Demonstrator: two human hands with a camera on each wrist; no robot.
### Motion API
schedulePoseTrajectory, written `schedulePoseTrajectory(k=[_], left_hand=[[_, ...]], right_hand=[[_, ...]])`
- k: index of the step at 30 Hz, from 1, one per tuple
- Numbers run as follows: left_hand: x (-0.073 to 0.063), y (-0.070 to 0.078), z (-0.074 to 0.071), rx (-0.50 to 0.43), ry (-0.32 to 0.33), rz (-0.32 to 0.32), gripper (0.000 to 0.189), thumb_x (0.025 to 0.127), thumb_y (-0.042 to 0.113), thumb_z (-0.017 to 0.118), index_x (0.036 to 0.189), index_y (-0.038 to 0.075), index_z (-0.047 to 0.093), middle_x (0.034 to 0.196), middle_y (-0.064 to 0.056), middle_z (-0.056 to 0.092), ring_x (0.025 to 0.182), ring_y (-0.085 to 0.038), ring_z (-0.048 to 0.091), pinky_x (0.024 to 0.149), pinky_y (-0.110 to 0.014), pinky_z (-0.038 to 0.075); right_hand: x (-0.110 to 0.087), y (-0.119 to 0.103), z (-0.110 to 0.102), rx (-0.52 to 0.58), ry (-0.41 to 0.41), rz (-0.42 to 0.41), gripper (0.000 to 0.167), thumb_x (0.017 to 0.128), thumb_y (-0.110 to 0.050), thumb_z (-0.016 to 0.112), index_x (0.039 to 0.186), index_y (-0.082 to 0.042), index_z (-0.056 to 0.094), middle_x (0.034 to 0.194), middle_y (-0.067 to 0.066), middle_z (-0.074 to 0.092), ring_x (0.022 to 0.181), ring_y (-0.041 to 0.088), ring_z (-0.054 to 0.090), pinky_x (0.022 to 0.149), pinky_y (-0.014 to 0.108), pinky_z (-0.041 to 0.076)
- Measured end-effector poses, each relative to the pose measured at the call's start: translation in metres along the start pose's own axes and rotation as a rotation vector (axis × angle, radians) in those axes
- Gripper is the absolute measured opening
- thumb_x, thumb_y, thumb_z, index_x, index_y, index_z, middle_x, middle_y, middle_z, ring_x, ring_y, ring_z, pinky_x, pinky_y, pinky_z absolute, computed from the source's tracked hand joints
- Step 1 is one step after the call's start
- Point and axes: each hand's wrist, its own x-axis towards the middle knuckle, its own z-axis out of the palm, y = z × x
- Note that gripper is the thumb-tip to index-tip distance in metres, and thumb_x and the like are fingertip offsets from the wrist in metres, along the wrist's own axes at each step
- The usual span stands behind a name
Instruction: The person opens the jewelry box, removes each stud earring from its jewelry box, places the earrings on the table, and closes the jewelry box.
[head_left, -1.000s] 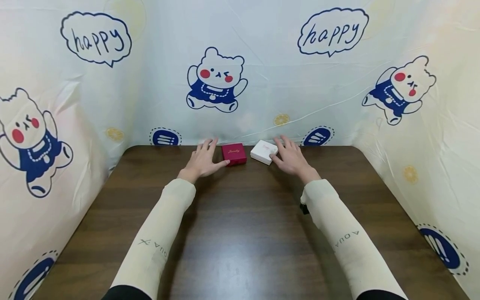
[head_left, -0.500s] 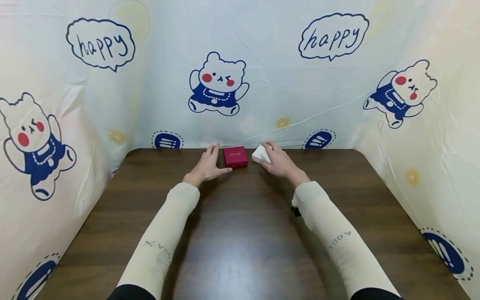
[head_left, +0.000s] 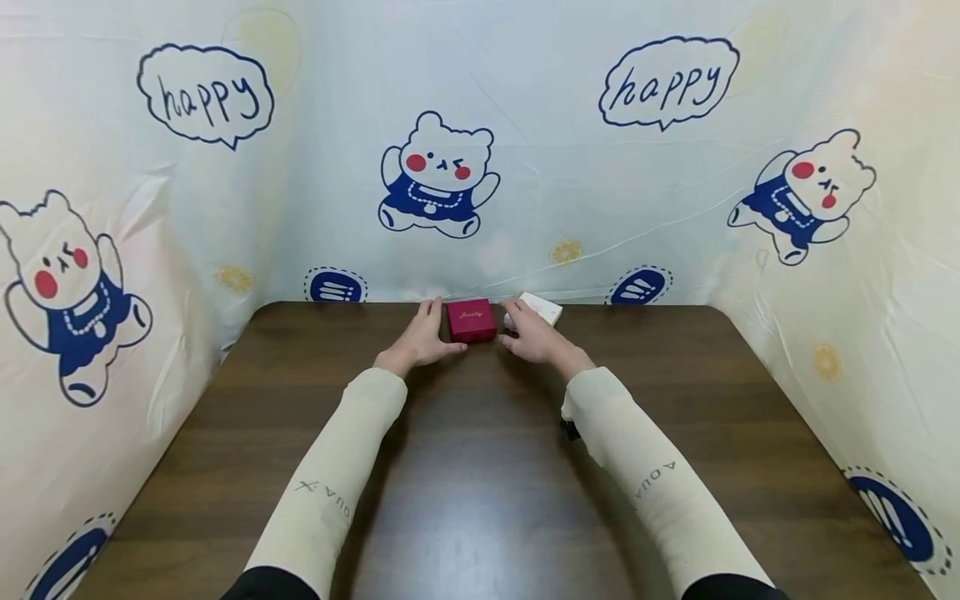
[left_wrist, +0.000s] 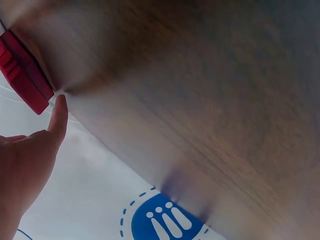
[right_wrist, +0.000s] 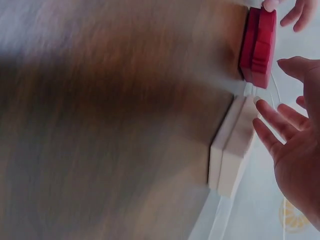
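Note:
A small red jewelry box [head_left: 471, 320] with gold lettering lies at the back edge of the table. My left hand [head_left: 422, 336] is at its left side, thumb extended along the front corner and fingers behind; in the left wrist view one straight finger points at a corner of the red box [left_wrist: 25, 75]. Just to the right, a white box [head_left: 546, 307] sits at an angle, partly covered by my right hand [head_left: 534, 335]. That hand's fingers reach across toward the red box's right side. Its spread fingers overlap the white box [right_wrist: 231, 150] in the right wrist view.
The dark wooden table [head_left: 480, 467] runs from the boxes toward me. Behind it hangs a pale curtain [head_left: 525, 192] printed with bears and "happy" bubbles, meeting the table's back edge close to both boxes.
My right hand has moved left across the white box, from its right side to the gap beside the red box. My left hand has shifted slightly closer to the red box.

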Motion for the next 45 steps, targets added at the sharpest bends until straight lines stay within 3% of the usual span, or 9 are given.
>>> schedulePoseTrajectory(k=[6, 11, 20, 25, 36, 45], left_hand=[[0.003, 0.002, 0.009, -0.012, -0.037, 0.002, 0.117, 0.086, 0.045, 0.081, 0.162, -0.001, 0.006, 0.165, -0.023, 0.013, 0.151, -0.037, 0.024, 0.119, -0.049, 0.03], [0.004, 0.007, 0.007, -0.043, -0.044, -0.001, 0.117, 0.086, 0.042, 0.082, 0.162, -0.001, 0.004, 0.166, -0.024, 0.011, 0.152, -0.038, 0.022, 0.119, -0.05, 0.03], [0.013, 0.009, 0.001, -0.091, -0.041, 0.01, 0.114, 0.082, 0.035, 0.086, 0.16, 0.001, 0.01, 0.159, -0.024, 0.021, 0.141, -0.038, 0.034, 0.116, -0.05, 0.036], [0.018, 0.013, 0.001, -0.131, -0.043, 0.02, 0.11, 0.081, 0.03, 0.088, 0.158, 0.002, 0.015, 0.155, -0.023, 0.027, 0.137, -0.037, 0.038, 0.113, -0.051, 0.039], [0.016, 0.014, 0.005, -0.174, -0.072, 0.073, 0.096, 0.081, 0.022, 0.088, 0.152, 0.0, 0.027, 0.144, -0.023, 0.045, 0.13, -0.037, 0.045, 0.11, -0.053, 0.042], [0.013, 0.01, 0.008, -0.187, -0.062, 0.052, 0.098, 0.08, 0.024, 0.088, 0.152, 0.001, 0.026, 0.145, -0.023, 0.04, 0.132, -0.037, 0.042, 0.11, -0.053, 0.041]], right_hand=[[0.001, 0.002, 0.01, 0.01, -0.056, 0.052, 0.079, 0.099, -0.023, 0.066, 0.161, -0.002, 0.021, 0.16, 0.019, 0.035, 0.145, 0.033, 0.037, 0.12, 0.046, 0.03], [0.006, 0.004, 0.011, 0.022, -0.066, 0.081, 0.082, 0.1, -0.024, 0.065, 0.161, 0.001, 0.017, 0.161, 0.022, 0.032, 0.149, 0.035, 0.032, 0.12, 0.047, 0.029], [0.023, 0.002, 0.012, 0.05, -0.055, 0.055, 0.075, 0.097, -0.023, 0.069, 0.155, 0.001, 0.028, 0.151, 0.021, 0.044, 0.14, 0.032, 0.043, 0.118, 0.044, 0.033], [0.03, -0.001, 0.015, 0.119, -0.044, 0.031, 0.075, 0.096, -0.02, 0.07, 0.155, 0.001, 0.029, 0.147, 0.018, 0.049, 0.134, 0.029, 0.048, 0.115, 0.043, 0.036], [0.033, -0.004, 0.026, 0.161, -0.086, 0.034, 0.068, 0.095, -0.017, 0.07, 0.151, -0.001, 0.034, 0.14, 0.016, 0.053, 0.125, 0.027, 0.054, 0.11, 0.043, 0.042], [0.031, -0.004, 0.035, 0.129, -0.041, 0.025, 0.072, 0.094, -0.019, 0.071, 0.152, -0.001, 0.033, 0.14, 0.017, 0.054, 0.128, 0.028, 0.052, 0.111, 0.043, 0.041]])
